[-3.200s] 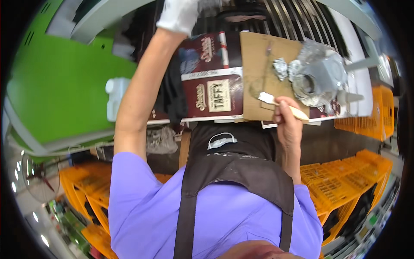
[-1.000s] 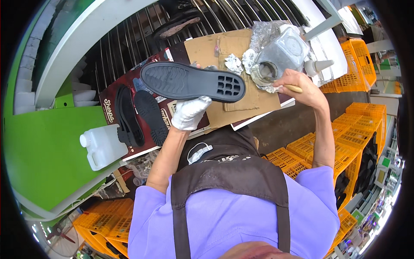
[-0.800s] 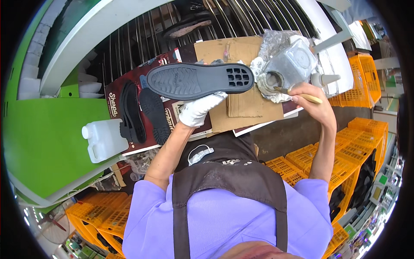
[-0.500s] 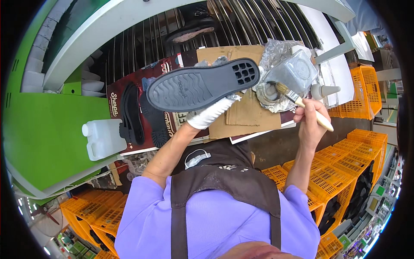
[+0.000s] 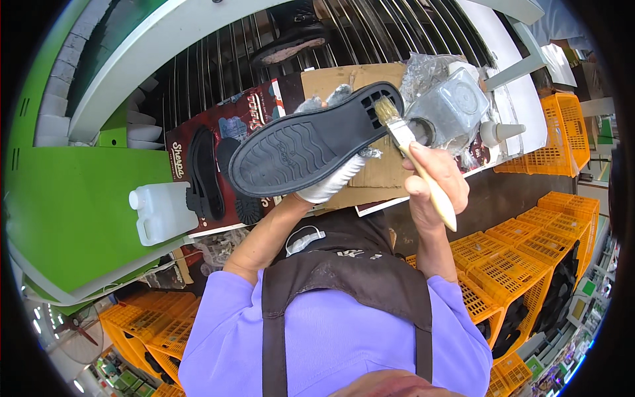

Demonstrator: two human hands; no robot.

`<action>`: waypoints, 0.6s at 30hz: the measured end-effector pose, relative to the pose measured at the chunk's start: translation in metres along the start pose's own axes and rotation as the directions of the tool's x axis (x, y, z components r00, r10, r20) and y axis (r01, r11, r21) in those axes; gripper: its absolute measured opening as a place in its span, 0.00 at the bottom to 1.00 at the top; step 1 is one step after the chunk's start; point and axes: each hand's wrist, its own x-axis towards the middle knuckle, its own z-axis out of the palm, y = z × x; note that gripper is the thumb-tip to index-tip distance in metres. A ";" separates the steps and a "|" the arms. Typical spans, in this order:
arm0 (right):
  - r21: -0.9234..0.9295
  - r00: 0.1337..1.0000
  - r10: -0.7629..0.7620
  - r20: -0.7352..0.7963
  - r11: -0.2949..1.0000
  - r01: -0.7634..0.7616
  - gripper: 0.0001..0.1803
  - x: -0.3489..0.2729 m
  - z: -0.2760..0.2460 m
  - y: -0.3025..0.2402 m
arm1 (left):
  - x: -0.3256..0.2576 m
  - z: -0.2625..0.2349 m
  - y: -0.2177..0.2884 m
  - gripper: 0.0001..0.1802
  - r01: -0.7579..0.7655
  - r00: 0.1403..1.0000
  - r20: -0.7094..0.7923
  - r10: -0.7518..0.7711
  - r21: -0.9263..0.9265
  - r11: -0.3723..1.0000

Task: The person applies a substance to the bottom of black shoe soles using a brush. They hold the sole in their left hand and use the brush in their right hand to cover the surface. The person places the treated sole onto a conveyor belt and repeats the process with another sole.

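Observation:
My left hand point(image 5: 329, 184), in a white glove, holds a dark shoe sole point(image 5: 291, 151) from beneath, its gloved fingertips curling over the far edge. The sole's inner face is up, with a wavy pattern and a grid of hollows at the heel end. Bare and closed, my right hand point(image 5: 440, 178) grips a paintbrush point(image 5: 425, 173) by its pale handle. The bristles touch the heel grid. Just right of the sole stands an open round pot point(image 5: 421, 132), its contents hard to make out, beside a translucent square container point(image 5: 456, 104). A nozzle bottle point(image 5: 501, 133) lies next to these.
More black soles point(image 5: 206, 173) lie on the printed board at left, near a white jug point(image 5: 161, 213). Cardboard point(image 5: 374, 188) covers the work surface. Behind are metal rollers point(image 5: 225, 59) carrying a black boot point(image 5: 291, 41). Orange crates point(image 5: 503, 248) stand at right.
My right hand has brought the brush left from the pot onto the sole's heel end. The sole has tilted, its left end coming nearer to me.

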 end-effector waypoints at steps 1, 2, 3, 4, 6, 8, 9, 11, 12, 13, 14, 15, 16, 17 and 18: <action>-0.010 1.000 -0.005 0.002 1.000 0.005 0.30 0.000 0.001 0.001 | 0.001 -0.001 0.002 0.39 -0.006 1.000 0.013 0.005 0.084 0.996; -0.019 1.000 -0.010 0.005 1.000 0.010 0.30 -0.001 0.003 0.003 | 0.001 -0.001 0.004 0.39 -0.013 1.000 0.026 0.009 0.167 0.986; -0.030 1.000 -0.017 0.006 0.999 0.017 0.30 -0.002 0.004 0.005 | 0.000 0.000 0.003 0.35 -0.013 1.000 0.003 0.013 0.083 0.996; -0.041 1.000 -0.026 0.001 0.999 0.026 0.29 -0.002 0.006 0.006 | -0.001 0.002 0.002 0.32 -0.015 1.000 -0.020 0.015 -0.001 1.000; -0.061 0.999 -0.045 -0.004 0.997 0.044 0.28 -0.001 0.010 0.008 | -0.001 0.002 0.000 0.30 -0.007 1.000 -0.014 0.007 -0.031 0.999; -0.071 0.999 -0.052 0.007 0.996 0.052 0.28 -0.003 0.014 0.011 | 0.001 0.000 0.000 0.29 0.011 0.999 0.043 -0.015 0.078 0.997; -0.075 0.998 -0.055 0.009 0.996 0.055 0.28 -0.004 0.015 0.012 | 0.000 -0.001 0.000 0.29 -0.022 0.999 0.051 0.013 0.180 0.983; -0.069 0.998 -0.069 0.011 0.995 0.070 0.25 -0.005 0.016 0.014 | -0.001 -0.003 0.000 0.29 -0.088 0.995 0.074 0.065 0.375 0.923; -0.064 0.997 -0.076 0.015 0.995 0.077 0.24 -0.005 0.017 0.015 | -0.002 -0.001 -0.001 0.29 -0.067 0.997 0.055 0.052 0.319 0.945; -0.043 0.997 -0.074 0.006 0.996 0.074 0.24 -0.005 0.019 0.015 | -0.004 0.002 -0.003 0.29 -0.047 0.999 0.037 0.039 0.261 0.964; -0.023 0.997 -0.072 -0.003 0.997 0.072 0.24 -0.005 0.022 0.015 | -0.005 0.004 -0.004 0.29 -0.028 0.999 0.020 0.024 0.201 0.979; -0.005 0.997 -0.071 -0.013 0.997 0.071 0.24 -0.005 0.024 0.014 | -0.004 0.005 -0.002 0.28 -0.035 0.999 -0.005 0.037 0.197 0.980; 0.004 0.997 -0.071 -0.006 0.997 0.071 0.24 -0.006 0.025 0.014 | -0.004 0.005 0.001 0.28 -0.042 0.998 -0.031 0.049 0.194 0.980; 0.013 0.998 -0.070 0.001 0.997 0.070 0.24 -0.007 0.026 0.014 | -0.003 0.004 0.004 0.28 -0.049 0.997 -0.057 0.061 0.190 0.980; 0.025 0.997 -0.070 0.007 0.997 0.070 0.24 -0.007 0.027 0.013 | -0.002 0.003 0.006 0.28 -0.043 0.997 -0.058 0.053 0.167 0.985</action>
